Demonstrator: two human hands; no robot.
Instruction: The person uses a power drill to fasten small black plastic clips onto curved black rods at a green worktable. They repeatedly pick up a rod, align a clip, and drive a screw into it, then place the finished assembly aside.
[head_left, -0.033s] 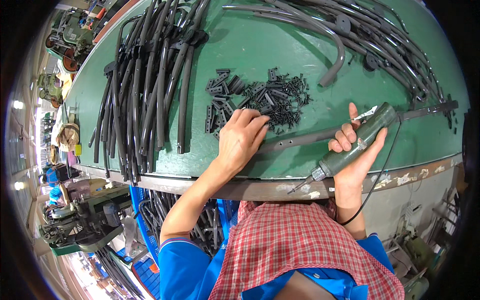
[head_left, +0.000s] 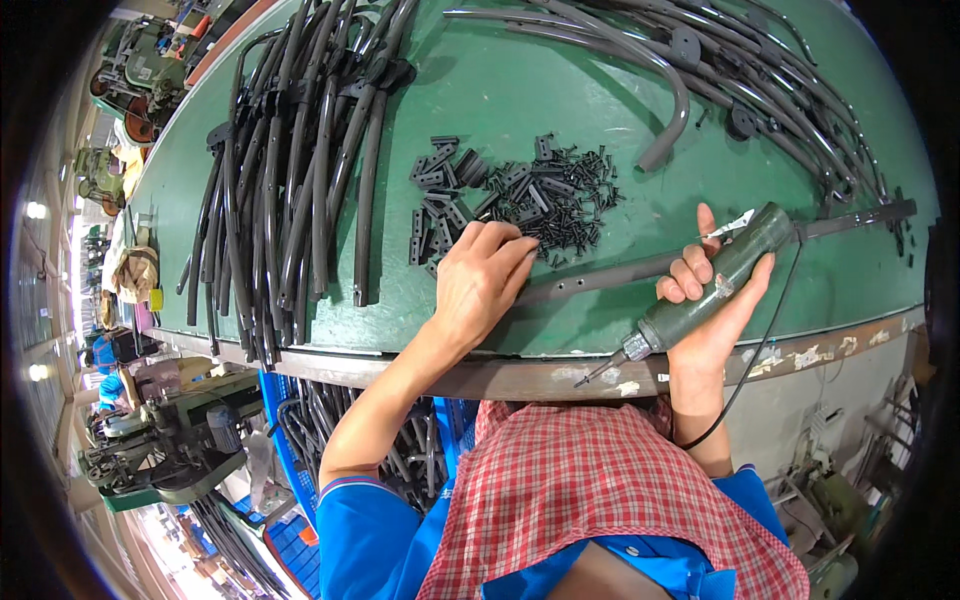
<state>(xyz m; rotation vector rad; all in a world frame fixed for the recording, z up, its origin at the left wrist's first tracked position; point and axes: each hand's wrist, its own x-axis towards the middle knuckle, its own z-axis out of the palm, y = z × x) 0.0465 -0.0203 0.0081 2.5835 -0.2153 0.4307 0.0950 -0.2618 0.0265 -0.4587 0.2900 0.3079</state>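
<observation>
Left hand (head_left: 482, 280) palm-down on green workbench (head_left: 560, 90), fingers curled narrow, tips in heap of small black screws and brackets (head_left: 520, 195). Right hand (head_left: 712, 310) wrapped around grey-green powered screwdriver (head_left: 705, 285), bit end toward bench edge, black cable (head_left: 760, 345) trailing below. Flat dark metal bar (head_left: 610, 275) between both hands. Bundles of bent dark tubes (head_left: 290, 170) at left and far right.

Head view — steeply down, close workbench (head_left: 620, 330)
</observation>
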